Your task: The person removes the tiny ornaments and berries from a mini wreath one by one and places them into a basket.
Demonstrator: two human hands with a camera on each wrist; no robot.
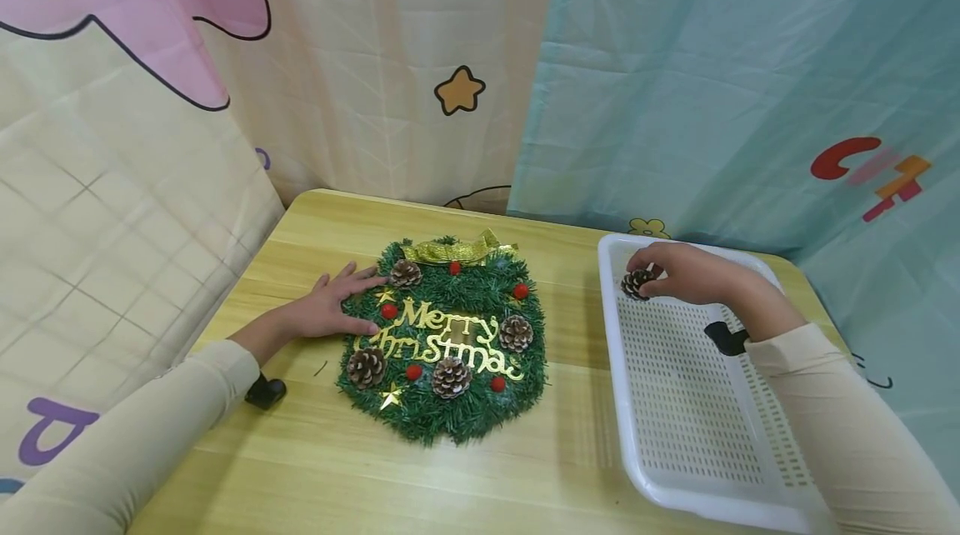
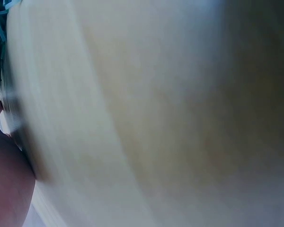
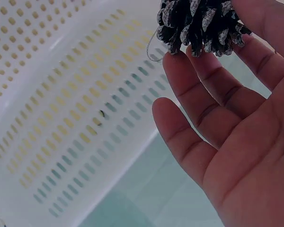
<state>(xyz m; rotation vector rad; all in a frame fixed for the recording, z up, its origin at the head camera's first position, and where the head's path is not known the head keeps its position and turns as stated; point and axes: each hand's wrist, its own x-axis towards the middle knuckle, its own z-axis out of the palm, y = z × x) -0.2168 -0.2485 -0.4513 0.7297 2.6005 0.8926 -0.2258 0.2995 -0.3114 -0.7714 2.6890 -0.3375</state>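
Note:
A green Christmas wreath (image 1: pixel 450 427) lies on the table, with gold "Merry Christmas" lettering (image 1: pixel 450 339), red balls, gold stars, a gold ribbon (image 1: pixel 457 250) and several pine cones on it. My left hand (image 1: pixel 330 306) rests at the wreath's left edge with fingers spread, fingertips by the upper left pine cone (image 1: pixel 405 272) and thumb on the greenery. Over the far left part of the white basket, my right hand (image 1: pixel 686 272) pinches a pine cone (image 1: pixel 636 284) between thumb and fingers. A thin wire loop hangs from that frosted pine cone (image 3: pixel 199 28) in the right wrist view.
The white perforated basket (image 1: pixel 626 435) stands on the right of the wooden table (image 1: pixel 300 468). Printed curtains (image 1: pixel 375 60) hang behind and beside the table. In the left wrist view the blurred tabletop (image 2: pixel 109 118) fills most of the picture.

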